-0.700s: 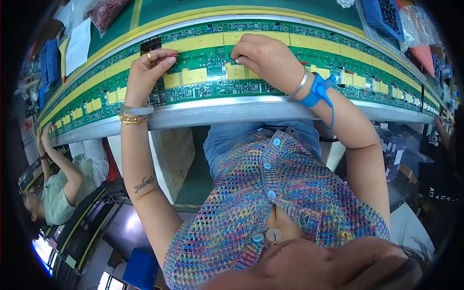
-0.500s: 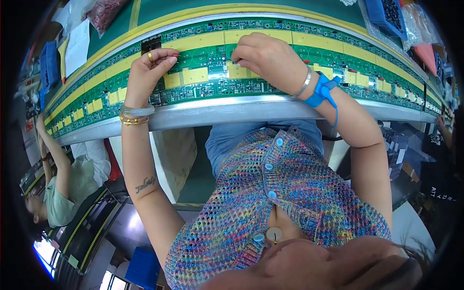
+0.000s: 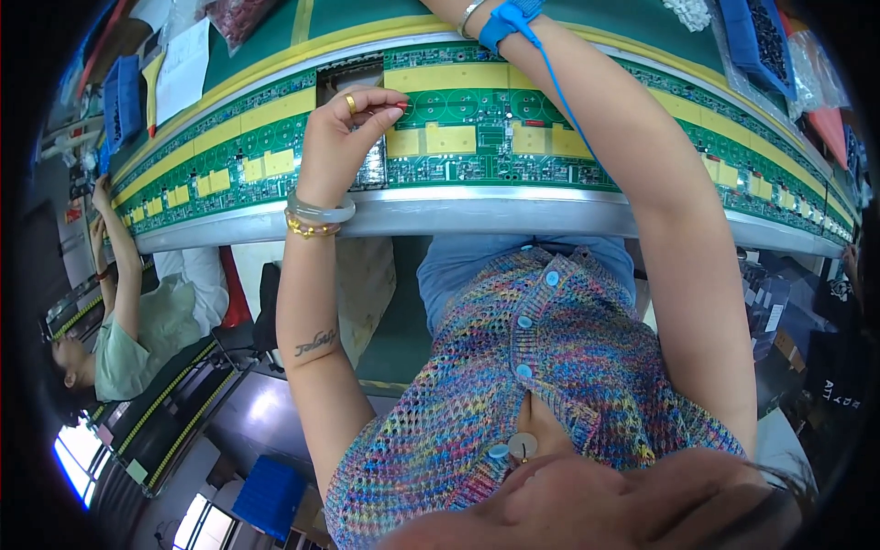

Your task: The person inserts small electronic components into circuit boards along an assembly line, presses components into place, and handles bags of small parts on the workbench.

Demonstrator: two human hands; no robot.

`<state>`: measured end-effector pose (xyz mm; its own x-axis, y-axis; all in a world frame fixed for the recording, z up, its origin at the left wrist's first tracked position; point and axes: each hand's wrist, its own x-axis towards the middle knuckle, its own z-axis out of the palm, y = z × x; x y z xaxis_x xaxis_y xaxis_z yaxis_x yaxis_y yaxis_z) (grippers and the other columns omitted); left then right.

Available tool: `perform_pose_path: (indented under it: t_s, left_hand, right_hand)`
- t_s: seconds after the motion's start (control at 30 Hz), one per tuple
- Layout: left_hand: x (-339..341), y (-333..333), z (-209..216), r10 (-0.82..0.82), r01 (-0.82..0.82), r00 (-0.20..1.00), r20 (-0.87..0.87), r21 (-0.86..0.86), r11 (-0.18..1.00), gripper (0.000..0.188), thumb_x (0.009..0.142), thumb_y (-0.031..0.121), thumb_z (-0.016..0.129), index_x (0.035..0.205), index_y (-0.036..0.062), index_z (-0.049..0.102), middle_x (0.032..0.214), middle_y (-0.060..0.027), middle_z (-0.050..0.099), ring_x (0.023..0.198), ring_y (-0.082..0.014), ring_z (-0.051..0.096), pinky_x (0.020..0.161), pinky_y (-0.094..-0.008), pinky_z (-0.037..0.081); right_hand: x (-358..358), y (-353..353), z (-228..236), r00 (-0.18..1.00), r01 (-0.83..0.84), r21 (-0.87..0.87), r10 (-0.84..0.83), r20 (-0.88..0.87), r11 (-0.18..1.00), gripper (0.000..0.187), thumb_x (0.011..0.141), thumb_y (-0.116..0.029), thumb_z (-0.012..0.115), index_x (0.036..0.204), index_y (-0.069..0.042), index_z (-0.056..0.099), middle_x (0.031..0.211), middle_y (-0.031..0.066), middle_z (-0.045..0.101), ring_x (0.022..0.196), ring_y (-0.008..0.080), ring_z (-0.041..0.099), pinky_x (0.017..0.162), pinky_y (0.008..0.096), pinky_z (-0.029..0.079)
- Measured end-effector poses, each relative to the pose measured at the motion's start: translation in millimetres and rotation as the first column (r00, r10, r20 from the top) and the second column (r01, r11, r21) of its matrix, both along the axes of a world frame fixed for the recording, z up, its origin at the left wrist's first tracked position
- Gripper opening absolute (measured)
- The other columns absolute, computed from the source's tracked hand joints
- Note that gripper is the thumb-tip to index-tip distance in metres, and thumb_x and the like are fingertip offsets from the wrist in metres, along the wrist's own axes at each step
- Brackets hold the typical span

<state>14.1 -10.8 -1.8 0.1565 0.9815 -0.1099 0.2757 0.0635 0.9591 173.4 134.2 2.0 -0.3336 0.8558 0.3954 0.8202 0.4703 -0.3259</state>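
A row of green circuit boards (image 3: 445, 170) with yellow rectangular patches lies along the metal rail (image 3: 495, 203) in front of me. My left hand (image 3: 344, 137) is over the near boards, next to a gap in the row. Its thumb and forefinger are pinched together on a small red component (image 3: 403, 105), just above the board. My right forearm (image 3: 605, 110), with a blue wrist strap (image 3: 507, 23) and its cord, stretches across the boards to the far side. The right hand itself lies beyond the upper edge of the picture.
Beyond the rail are a blue bin (image 3: 756, 46) of dark parts, a bag of dark red parts (image 3: 240, 18) and white sheets (image 3: 181, 69). Another blue bin (image 3: 122, 96) stands farther left. A co-worker (image 3: 151, 321) in pale green works at the rail on the left.
My right hand has left the board and reached up past the top edge. My left hand keeps its pinch on the red component near the same board. The whole view has shifted.
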Motion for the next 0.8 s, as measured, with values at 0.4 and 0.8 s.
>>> perform_pose_path:
  t_s: [0.4, 0.8]
  left_hand:
    - [0.1, -11.0, 5.9, 0.137, -0.044, 0.916, -0.378, 0.245, 0.969, 0.014, 0.073, 0.005, 0.068, 0.087, 0.0034, 0.069, 0.079, -0.0053, 0.066, 0.064, -0.0097, 0.058, 0.061, -0.0217, 0.048]
    - [6.2, -6.6, 10.9, 0.06, 0.309, 0.775, -0.63, 0.46, 0.832, 0.015, 0.071, 0.001, 0.066, 0.085, 0.0055, 0.067, 0.084, -0.006, 0.063, 0.08, -0.0205, 0.059, 0.068, -0.0284, 0.048]
  right_hand:
    - [67.6, -19.3, 2.5, 0.965, -0.241, -0.15, 0.22, -0.141, 0.959, 0.015, 0.075, -0.014, 0.062, 0.085, -0.002, 0.062, 0.079, 0.016, 0.063, 0.077, 0.0321, 0.06, 0.069, 0.0399, 0.045]
    - [116.4, -72.1, 18.6, 0.527, -0.535, 0.203, 0.511, -0.679, 0.82, 0.016, 0.081, -0.013, 0.057, 0.089, -0.001, 0.062, 0.082, 0.0156, 0.063, 0.076, 0.0311, 0.061, 0.068, 0.0348, 0.047]
